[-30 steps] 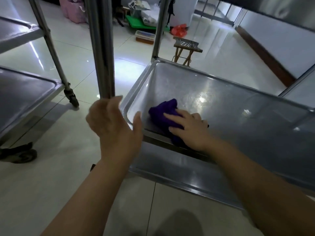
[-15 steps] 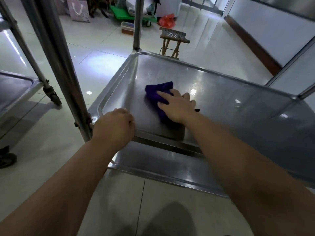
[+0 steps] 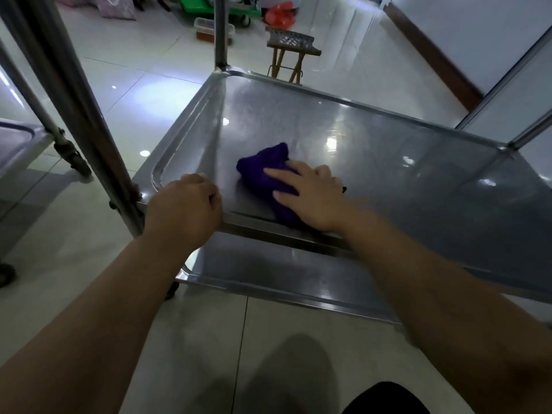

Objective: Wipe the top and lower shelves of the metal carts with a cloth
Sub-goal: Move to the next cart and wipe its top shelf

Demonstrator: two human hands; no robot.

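Currently pressing down on the purple cloth (image 3: 263, 165) with the right hand (image 3: 312, 201): palm down, fingers straight and slightly spread, none curled round the fabric. Covering the near half of the cloth with palm and fingers; leaving the bunched far half exposed just beyond the fingertips.

Bearing through the cloth onto the stainless shelf (image 3: 373, 162) of the metal cart (image 3: 358, 103), directly under the pressing hand, close to the near rim and toward the left end.

Gripping the same shelf with the left hand (image 3: 185, 204), just left of the cloth hand, at the near-left corner: fingers curled over the raised rim, knuckles up, fingertips hidden.

Immediately left of that grip: near-left upright post (image 3: 74, 100) of the cart, tilted in view. Contact between post and wrist: cannot tell.

Below both hands: lower shelf (image 3: 268, 273) of the same cart.

Far beyond the cloth hand, past the far rim:
- small stool (image 3: 291, 46) with lattice seat and crossed wooden legs;
- red plastic bag (image 3: 279, 14);
- lidded plastic container (image 3: 206, 29).

Well left of the left-hand grip: corner of a second metal cart (image 3: 18, 138), with black caster (image 3: 76, 159) on the pale tiled floor (image 3: 89, 234).
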